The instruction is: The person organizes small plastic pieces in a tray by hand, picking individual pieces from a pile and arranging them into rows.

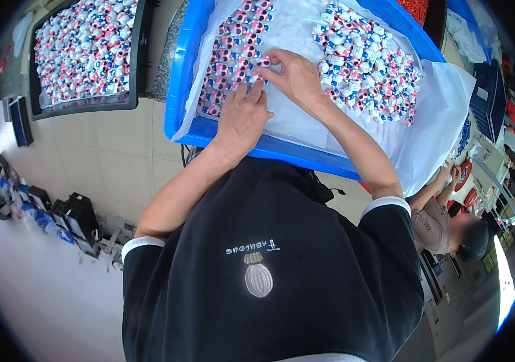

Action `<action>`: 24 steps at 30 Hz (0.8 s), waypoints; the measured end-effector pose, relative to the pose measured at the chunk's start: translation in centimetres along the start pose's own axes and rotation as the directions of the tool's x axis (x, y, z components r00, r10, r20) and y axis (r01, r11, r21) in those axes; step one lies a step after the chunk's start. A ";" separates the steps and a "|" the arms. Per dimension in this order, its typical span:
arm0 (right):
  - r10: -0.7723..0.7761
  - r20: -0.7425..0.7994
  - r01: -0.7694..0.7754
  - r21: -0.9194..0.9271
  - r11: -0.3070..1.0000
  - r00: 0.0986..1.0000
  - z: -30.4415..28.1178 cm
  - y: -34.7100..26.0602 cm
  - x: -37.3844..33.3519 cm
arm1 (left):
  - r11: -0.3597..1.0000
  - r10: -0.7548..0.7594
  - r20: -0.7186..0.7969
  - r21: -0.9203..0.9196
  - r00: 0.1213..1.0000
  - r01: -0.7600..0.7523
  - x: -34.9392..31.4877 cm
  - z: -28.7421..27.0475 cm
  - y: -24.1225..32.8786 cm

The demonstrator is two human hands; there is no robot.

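Tiled floor, pale beige, runs under two trays; a workshop with benches curves off at the right rim.

Blue tray [179, 90] sits ahead of the person, lined with white paper [305, 130] that spills over its right side. Small pink, white and blue figures lie in it in two lots: ordered rows [233, 48] at the left, a loose heap [366, 60] at the right, a bare strip of paper between them.

Left hand [242, 117] lies flat on the paper, fingers spread and extended, tips touching the lower edge of the rows; it grips nothing. Right hand [293, 75] is curled, thumb and forefinger pinched on one figure [264, 61] at the right edge of the rows.

Judgement: the figures look light, hard and glossy, so likely slippery; a fingertip pinch across the body seems the best hold. Packed rows would probably shift if nudged.

Room: the bare paper strip gives the hands free space; the tray's near rim sits just under both wrists. Black tray [139, 60] of similar figures lies well apart at the left. Another person's hands [447, 175] work at lower right, clear of the tray. Boxes and clutter [58, 217] line the left wall.
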State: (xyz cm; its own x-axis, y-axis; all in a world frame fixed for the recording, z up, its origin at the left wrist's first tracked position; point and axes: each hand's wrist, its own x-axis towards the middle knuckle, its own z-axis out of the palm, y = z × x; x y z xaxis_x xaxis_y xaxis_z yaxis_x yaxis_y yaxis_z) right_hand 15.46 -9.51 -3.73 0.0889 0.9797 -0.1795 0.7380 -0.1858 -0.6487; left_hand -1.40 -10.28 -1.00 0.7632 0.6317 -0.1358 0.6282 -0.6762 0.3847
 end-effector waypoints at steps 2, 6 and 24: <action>-0.012 -0.021 0.012 -0.009 1.000 1.000 0.8 0.0 0.0 | 1.000 -0.001 0.000 0.003 1.000 0.001 0.0 0.0 0.0; -0.025 -0.058 0.029 0.062 0.998 0.998 1.0 0.9 0.2 | 1.000 -0.028 0.065 -0.002 0.997 0.028 0.1 -0.5 0.2; 0.187 0.035 -0.125 -0.618 0.776 0.982 -5.3 3.9 -2.3 | 1.000 -0.019 0.073 -0.002 0.997 0.019 0.0 -0.6 0.0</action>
State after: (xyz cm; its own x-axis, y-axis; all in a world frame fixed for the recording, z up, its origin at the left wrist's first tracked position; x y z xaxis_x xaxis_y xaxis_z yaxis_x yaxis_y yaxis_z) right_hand 21.71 -12.13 -1.88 0.2014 0.9245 -0.3235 0.9750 -0.2209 -0.0243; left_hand -1.54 -10.06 -0.47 0.7600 0.6151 -0.2097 0.6426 -0.6631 0.3839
